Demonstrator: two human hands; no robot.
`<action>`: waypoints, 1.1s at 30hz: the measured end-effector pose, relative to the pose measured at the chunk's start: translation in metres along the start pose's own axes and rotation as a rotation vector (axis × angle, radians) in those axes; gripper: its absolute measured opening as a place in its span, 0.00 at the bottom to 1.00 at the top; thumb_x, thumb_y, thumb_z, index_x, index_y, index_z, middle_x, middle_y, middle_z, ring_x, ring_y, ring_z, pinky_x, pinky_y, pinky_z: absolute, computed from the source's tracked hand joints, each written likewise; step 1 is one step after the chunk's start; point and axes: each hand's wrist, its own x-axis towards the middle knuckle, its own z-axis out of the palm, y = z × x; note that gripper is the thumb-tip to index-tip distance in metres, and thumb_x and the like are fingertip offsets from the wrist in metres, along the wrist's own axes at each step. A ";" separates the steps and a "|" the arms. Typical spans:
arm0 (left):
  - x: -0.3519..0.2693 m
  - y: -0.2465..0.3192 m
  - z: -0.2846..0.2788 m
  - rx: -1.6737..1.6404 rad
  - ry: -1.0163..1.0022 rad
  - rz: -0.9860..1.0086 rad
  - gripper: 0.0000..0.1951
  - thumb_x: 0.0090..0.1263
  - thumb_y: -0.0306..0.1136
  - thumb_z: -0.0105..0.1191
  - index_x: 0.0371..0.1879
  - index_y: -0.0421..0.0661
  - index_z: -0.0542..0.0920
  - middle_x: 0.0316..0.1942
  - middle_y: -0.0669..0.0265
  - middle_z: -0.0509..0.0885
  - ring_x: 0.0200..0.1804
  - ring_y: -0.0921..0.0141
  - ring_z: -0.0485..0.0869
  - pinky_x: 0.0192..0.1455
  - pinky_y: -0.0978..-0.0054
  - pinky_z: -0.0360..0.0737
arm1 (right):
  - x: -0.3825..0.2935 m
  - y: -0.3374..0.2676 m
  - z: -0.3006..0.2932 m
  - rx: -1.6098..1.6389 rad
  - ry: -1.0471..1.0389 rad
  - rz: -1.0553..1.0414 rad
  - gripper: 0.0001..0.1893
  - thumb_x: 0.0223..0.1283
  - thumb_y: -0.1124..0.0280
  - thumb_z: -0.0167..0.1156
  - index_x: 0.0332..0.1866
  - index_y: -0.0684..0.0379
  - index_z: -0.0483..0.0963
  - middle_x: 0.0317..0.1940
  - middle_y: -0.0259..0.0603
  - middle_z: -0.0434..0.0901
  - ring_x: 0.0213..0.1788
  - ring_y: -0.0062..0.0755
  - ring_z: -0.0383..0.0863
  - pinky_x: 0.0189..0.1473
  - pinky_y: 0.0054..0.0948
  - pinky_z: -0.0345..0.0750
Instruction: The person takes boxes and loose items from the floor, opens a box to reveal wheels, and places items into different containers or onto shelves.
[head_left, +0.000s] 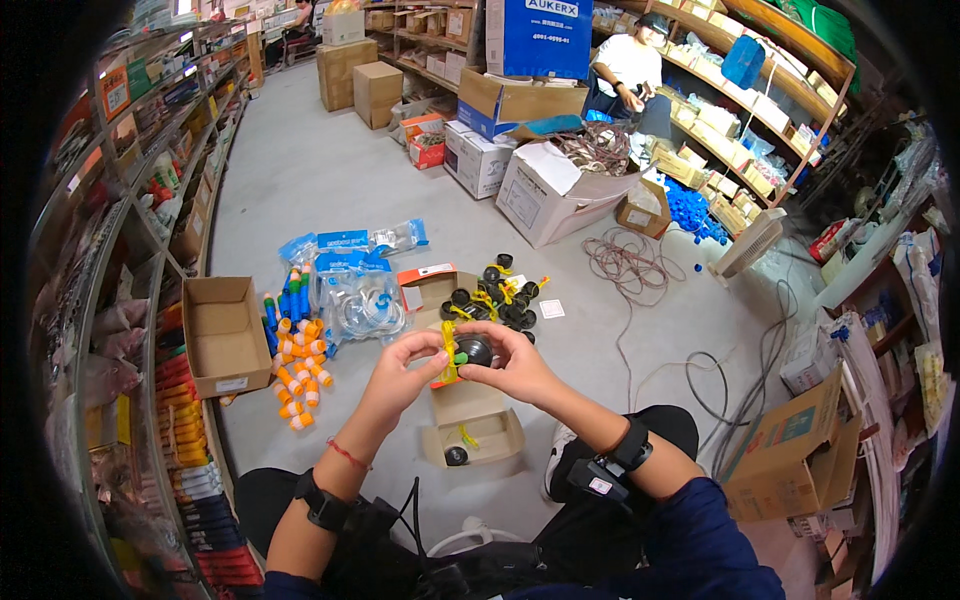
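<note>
My left hand (409, 367) pinches a yellow strap or tie (448, 352) upright between thumb and fingers. Beside it, my right hand (514, 360) holds a round black part (475, 349) with a small green piece on its near side. The two held things meet or nearly meet between my hands. Below them an open cardboard box (510, 442) holds another black round part (455, 455) and a small yellow-green piece (468, 437). Past my hands, several black round parts with yellow straps (491, 296) lie heaped on the floor by an open orange-edged box (427, 281).
An empty cardboard box (225, 330), orange-and-white fittings (300, 364), blue tubes (296, 292) and plastic-bagged hoses (364, 300) lie left. Stocked shelves (161, 262) line that side. Right are coiled cord (630, 262), a fan (750, 244) and a cardboard box (780, 450). A person (630, 67) sits farther back.
</note>
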 end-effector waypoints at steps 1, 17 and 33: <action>0.000 0.003 0.000 -0.094 -0.043 -0.086 0.10 0.55 0.27 0.48 0.35 0.39 0.71 0.33 0.71 0.72 0.36 0.81 0.70 0.38 0.85 0.67 | -0.001 -0.001 -0.001 -0.007 -0.006 0.006 0.24 0.37 0.74 0.60 0.45 0.60 0.63 0.32 0.32 0.71 0.34 0.15 0.70 0.33 0.14 0.69; -0.001 0.010 0.005 -0.209 -0.127 -0.160 0.12 0.55 0.27 0.48 0.39 0.42 0.69 0.44 0.67 0.68 0.37 0.79 0.72 0.39 0.84 0.71 | -0.004 -0.007 0.000 0.043 -0.103 0.030 0.22 0.37 0.71 0.62 0.41 0.61 0.64 0.30 0.31 0.70 0.33 0.15 0.70 0.32 0.14 0.69; -0.001 0.007 0.005 -0.349 -0.163 -0.413 0.24 0.51 0.34 0.53 0.47 0.47 0.60 0.47 0.65 0.65 0.46 0.74 0.67 0.45 0.75 0.66 | -0.001 0.005 -0.003 -0.048 -0.116 0.058 0.14 0.43 0.66 0.57 0.37 0.60 0.69 0.17 0.20 0.63 0.19 0.07 0.57 0.20 0.11 0.56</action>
